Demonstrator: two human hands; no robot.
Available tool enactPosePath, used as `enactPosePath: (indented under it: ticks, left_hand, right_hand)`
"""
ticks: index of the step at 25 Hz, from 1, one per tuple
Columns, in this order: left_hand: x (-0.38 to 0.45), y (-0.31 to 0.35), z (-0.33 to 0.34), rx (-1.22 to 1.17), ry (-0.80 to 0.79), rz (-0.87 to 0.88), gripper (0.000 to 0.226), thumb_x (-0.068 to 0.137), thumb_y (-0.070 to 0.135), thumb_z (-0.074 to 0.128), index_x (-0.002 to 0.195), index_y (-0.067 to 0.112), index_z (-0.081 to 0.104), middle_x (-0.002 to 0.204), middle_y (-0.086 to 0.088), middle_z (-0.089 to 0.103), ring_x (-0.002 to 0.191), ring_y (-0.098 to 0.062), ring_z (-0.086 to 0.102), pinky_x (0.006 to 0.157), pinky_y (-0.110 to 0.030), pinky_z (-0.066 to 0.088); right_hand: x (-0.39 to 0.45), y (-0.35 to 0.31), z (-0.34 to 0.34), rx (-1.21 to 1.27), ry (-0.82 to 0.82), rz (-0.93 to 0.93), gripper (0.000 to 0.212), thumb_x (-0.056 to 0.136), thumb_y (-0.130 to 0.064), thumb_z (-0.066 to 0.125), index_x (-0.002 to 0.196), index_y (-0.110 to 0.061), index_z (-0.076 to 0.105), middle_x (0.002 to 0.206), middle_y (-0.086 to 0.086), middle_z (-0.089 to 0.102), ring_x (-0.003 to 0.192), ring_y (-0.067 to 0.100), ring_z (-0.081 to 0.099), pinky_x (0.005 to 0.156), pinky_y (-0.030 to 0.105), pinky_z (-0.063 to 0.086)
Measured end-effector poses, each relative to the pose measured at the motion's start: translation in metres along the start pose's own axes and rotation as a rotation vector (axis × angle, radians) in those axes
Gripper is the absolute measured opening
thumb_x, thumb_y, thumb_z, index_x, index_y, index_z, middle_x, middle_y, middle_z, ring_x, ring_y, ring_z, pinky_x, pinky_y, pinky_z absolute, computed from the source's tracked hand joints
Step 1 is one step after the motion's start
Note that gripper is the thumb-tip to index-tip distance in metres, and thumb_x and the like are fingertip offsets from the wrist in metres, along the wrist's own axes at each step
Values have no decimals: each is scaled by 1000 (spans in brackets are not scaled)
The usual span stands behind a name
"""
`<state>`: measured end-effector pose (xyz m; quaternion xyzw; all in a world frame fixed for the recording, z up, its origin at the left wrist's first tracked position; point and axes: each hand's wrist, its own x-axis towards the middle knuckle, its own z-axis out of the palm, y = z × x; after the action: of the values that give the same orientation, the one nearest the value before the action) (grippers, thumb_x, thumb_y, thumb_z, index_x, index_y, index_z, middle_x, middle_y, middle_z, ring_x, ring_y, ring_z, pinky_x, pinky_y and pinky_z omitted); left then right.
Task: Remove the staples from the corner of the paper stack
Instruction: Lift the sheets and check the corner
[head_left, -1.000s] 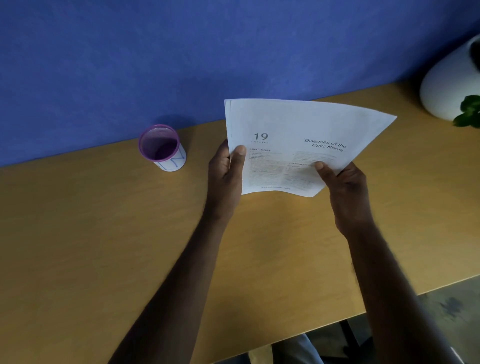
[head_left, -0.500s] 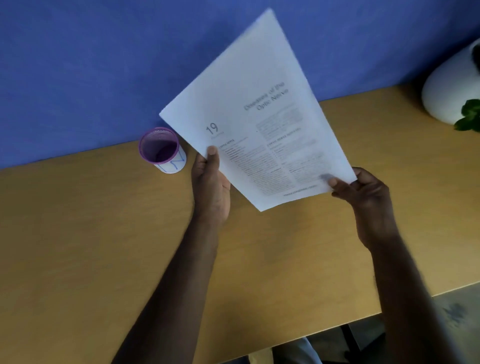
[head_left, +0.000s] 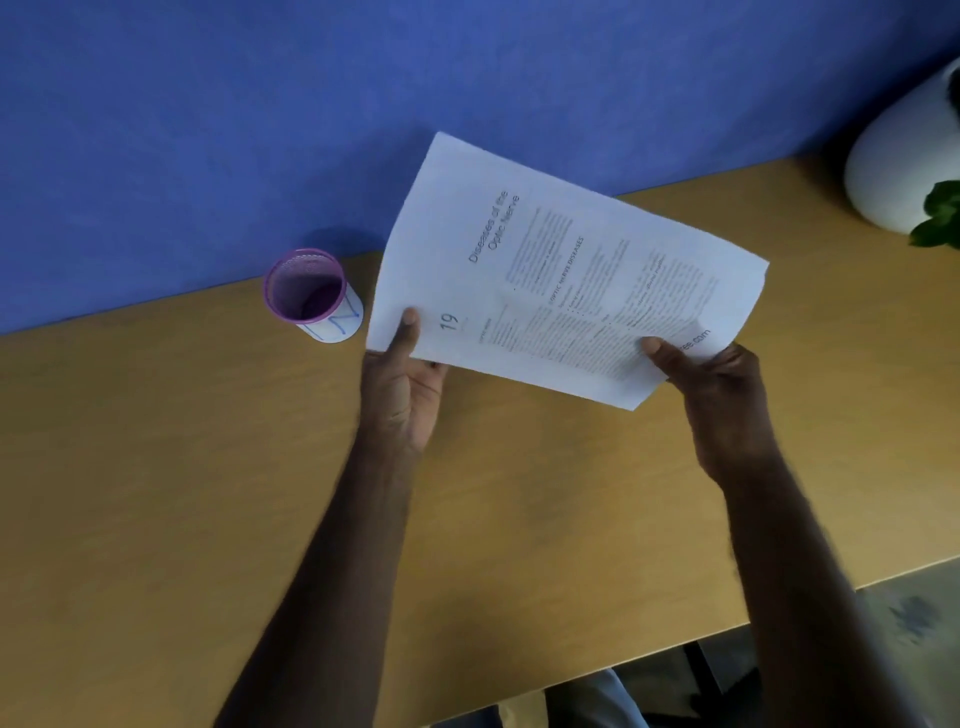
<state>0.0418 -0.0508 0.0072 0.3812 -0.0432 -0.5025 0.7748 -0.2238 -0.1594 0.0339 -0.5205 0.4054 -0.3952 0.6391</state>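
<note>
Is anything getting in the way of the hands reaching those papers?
No. The left hand and right hand already pinch the paper stack at its near edge, above the desk. The purple cup stands apart, left of it. No staples are visible.

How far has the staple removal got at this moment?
Done: nothing visible; no pulled staple or remover tool shows. In hand: both hands hold the paper stack above the desk, left hand pinching one corner, right hand another. Left: all staple removal; the staples themselves are too small to see.
</note>
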Motion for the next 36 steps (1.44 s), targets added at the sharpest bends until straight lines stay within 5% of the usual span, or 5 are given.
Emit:
enactPosePath:
  ticks: [4,8,12,22,36]
  left_hand:
    - [9,37,-28,487,-84,-86,26,89,10,70,113,17,78,120,-3,78,115,-21,72,101,-38,55]
    - [10,42,-24,748,-159,-97,33,78,23,82,111,25,80,118,2,79,112,-16,74,89,-20,57]
    - [2,39,-16,736,-130,37,30,86,16,77,114,27,78,118,6,79,112,-13,74,89,-20,56]
    - [-4,45,-13,760,-120,80,36,91,6,68,104,38,81,108,15,80,107,-6,74,89,-17,55]
    - [8,20,-28,636,-117,97,33,96,1,64,111,26,79,115,7,80,112,-13,73,94,-24,55]
  right_hand:
    - [9,-9,-30,-81,-109,32,36,97,-2,69,131,-13,72,136,5,72,130,24,67,103,32,57]
    - [12,-4,-26,-222,-83,81,38,95,0,72,118,-28,78,124,-6,78,120,13,72,103,32,58]
    - [7,-4,-17,-174,-52,26,39,94,2,72,127,-19,73,126,-5,77,122,15,71,98,26,59]
    - [7,-7,-13,-287,-11,19,37,92,-4,77,109,-38,77,114,-20,79,112,6,74,90,18,60]
    - [13,26,-9,-229,-13,14,35,96,-9,74,114,-39,76,123,-11,77,121,12,71,102,36,59]
